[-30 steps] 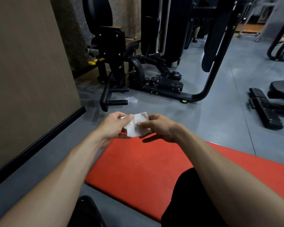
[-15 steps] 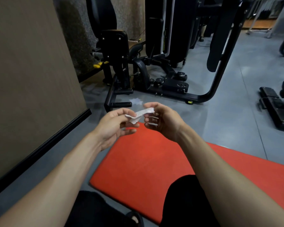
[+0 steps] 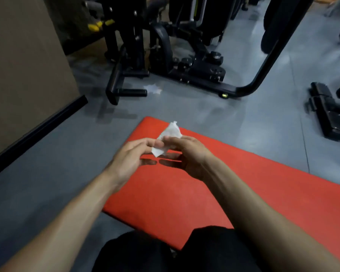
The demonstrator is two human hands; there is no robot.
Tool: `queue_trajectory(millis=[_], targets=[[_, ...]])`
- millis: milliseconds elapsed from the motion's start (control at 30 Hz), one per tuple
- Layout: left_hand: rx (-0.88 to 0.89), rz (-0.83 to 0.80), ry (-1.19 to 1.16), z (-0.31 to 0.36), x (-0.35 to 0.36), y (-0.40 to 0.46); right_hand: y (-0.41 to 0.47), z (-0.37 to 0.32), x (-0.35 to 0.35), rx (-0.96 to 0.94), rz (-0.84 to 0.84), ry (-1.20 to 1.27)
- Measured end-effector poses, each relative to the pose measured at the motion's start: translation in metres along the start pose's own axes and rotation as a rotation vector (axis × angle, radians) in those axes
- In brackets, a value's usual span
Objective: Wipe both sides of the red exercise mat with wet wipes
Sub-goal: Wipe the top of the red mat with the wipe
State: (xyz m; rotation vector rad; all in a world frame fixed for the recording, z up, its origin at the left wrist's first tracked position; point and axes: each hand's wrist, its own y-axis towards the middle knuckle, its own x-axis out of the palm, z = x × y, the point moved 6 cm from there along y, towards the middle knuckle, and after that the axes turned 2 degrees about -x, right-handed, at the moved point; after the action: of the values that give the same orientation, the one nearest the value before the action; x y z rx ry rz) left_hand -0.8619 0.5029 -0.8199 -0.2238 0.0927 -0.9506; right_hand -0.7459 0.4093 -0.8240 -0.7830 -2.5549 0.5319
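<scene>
The red exercise mat [image 3: 194, 193] lies flat on the grey floor in front of me and runs off to the right. A white wet wipe [image 3: 168, 137], partly folded, is held above the mat's far left end. My left hand [image 3: 132, 160] pinches its lower left edge with the fingertips. My right hand [image 3: 186, 154] pinches the wipe from the right, thumb on top, and the wipe's upper part sticks up past the fingers. My knees in black trousers [image 3: 185, 250] rest at the mat's near edge.
A black weight machine [image 3: 165, 55] stands on the floor just beyond the mat, its base bar [image 3: 124, 89] nearest. A white scrap [image 3: 153, 88] lies on the floor by that bar. A brown wall panel [image 3: 24, 61] with a black skirting is on the left. Black bench parts [image 3: 328, 112] lie at the right.
The wipe went from spread between both hands to folded smaller. Both hands came lower and closer over the mat, and the view tilted down.
</scene>
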Motion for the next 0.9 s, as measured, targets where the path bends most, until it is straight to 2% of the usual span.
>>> queue_trajectory(millis=[167,300,400,500,600,700,767,900], targets=[[-0.256,-0.092,0.1,-0.12,-0.007,0.043,0.066,0.083,-0.055,-0.039,0.198,-0.056],[-0.396,-0.053,0.057,-0.214,-0.01,0.058,0.092,0.173,-0.114,0.142,0.268,-0.193],[-0.51,-0.076,0.052,-0.281,-0.004,0.063,0.118,0.21,-0.177,0.252,0.307,-0.332],[-0.575,-0.1,-0.009,-0.324,0.01,0.065,0.164,0.196,-0.249,0.243,0.405,-0.561],[-0.603,-0.04,-0.056,-0.345,0.014,0.066,0.215,0.145,-0.312,0.132,0.531,-0.922],[-0.596,0.009,-0.09,-0.352,0.014,0.063,0.257,0.105,-0.338,0.019,0.576,-1.28],[-0.586,-0.011,-0.09,-0.353,0.015,0.056,0.27,0.099,-0.339,0.02,0.589,-1.349],[-0.572,-0.007,-0.076,-0.358,0.003,0.044,0.282,0.131,-0.312,0.039,0.485,-1.413]])
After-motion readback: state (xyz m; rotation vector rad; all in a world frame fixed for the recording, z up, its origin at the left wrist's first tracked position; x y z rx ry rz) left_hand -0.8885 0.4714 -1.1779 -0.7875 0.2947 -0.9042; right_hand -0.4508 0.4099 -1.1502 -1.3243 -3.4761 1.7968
